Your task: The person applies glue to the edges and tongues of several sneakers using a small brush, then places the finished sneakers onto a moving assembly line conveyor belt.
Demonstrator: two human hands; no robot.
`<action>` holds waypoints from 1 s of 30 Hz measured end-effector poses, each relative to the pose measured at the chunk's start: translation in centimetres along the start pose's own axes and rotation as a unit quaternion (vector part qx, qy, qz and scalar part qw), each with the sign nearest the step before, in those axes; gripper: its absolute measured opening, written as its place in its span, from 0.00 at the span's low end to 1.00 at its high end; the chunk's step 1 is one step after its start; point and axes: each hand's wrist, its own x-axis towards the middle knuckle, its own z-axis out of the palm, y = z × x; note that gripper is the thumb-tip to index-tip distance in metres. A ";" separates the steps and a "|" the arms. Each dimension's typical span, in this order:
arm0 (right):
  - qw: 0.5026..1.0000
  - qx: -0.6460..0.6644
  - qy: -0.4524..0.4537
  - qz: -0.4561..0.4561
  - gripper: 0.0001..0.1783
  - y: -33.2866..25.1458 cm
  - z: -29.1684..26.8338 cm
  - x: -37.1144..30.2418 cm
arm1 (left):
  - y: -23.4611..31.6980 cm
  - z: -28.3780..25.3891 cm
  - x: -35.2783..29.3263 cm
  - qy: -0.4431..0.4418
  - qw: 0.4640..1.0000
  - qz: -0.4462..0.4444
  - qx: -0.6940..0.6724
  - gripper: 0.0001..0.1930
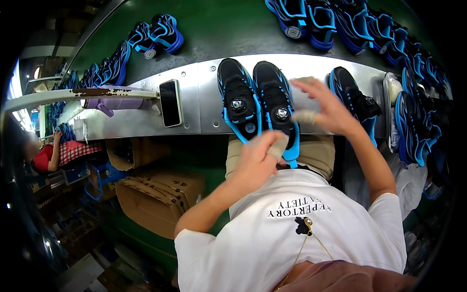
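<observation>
Two black sneakers with bright blue trim lie side by side in front of me, toes away: the left sneaker (238, 104) and the right sneaker (276, 97). Each has a round dial on its tongue. My left hand (258, 160) is closed at the heel opening of the right sneaker, with tape round a finger; its fingertips are partly hidden. Just right of that sneaker my right hand (326, 107) hovers, taped fingers and thumb spread apart, holding nothing. Another black-and-blue sneaker (352, 92) lies farther right on the metal ledge (202, 87).
Beyond the ledge, a green belt (219, 29) carries rows of similar sneakers (350, 27). At left are a phone (170, 103), a purple bottle (119, 101) and a worn metal bar (87, 93). Cardboard boxes (160, 194) stand below. Another person (48, 155) sits far left.
</observation>
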 end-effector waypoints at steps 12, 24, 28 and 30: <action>0.995 -0.036 0.044 -0.083 0.42 2.4 6.2 -0.6 | 2.8 -0.8 8.3 0.007 0.794 0.087 0.602 0.16; 0.994 0.015 -0.094 -0.056 0.30 -0.5 1.5 0.5 | -2.1 0.3 0.9 0.068 0.996 -0.050 0.019 0.11; 0.998 -0.035 -0.055 0.008 0.23 -2.7 2.5 0.9 | -4.0 3.0 0.9 0.037 0.957 -0.076 -0.276 0.17; 0.998 -0.051 -0.027 0.005 0.20 -3.2 2.5 0.8 | -4.2 2.9 1.3 0.001 0.926 -0.070 -0.372 0.20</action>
